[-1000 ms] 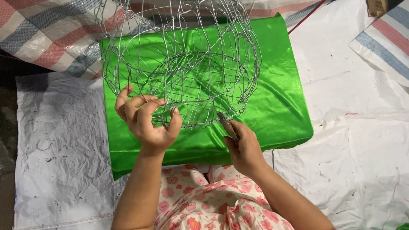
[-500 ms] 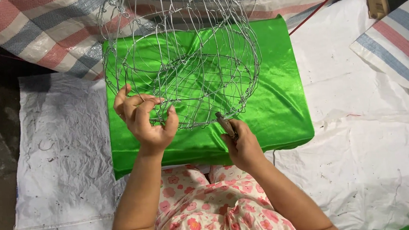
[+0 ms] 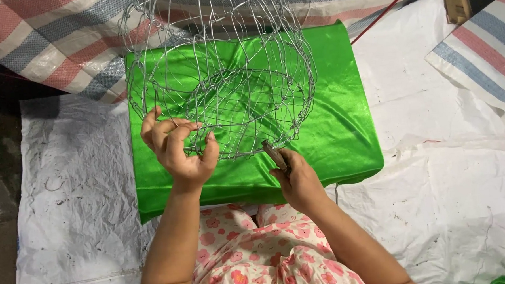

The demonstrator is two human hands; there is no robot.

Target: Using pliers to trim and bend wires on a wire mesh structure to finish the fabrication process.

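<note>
A round basket frame of bent silver wire [image 3: 227, 75] stands on a shiny green cloth-covered block [image 3: 342, 126]. My left hand [image 3: 179, 148] grips the frame's near rim on its left side, fingers curled through the wires. My right hand [image 3: 299, 179] holds a small pair of dark pliers [image 3: 276, 155], whose tip touches the near rim of the wire frame at its right side.
White plastic sheeting [image 3: 73, 189] covers the ground around the block. Striped red, white and blue tarpaulin [image 3: 50, 48] lies at the back left and another piece [image 3: 481, 52] at the right. A red cord [image 3: 383, 11] runs behind the block. My floral-patterned clothing [image 3: 257, 255] fills the bottom centre.
Both hands keep their hold on the frame's near rim; the view has shifted only slightly, and the pliers stay at the same spot on the wire.
</note>
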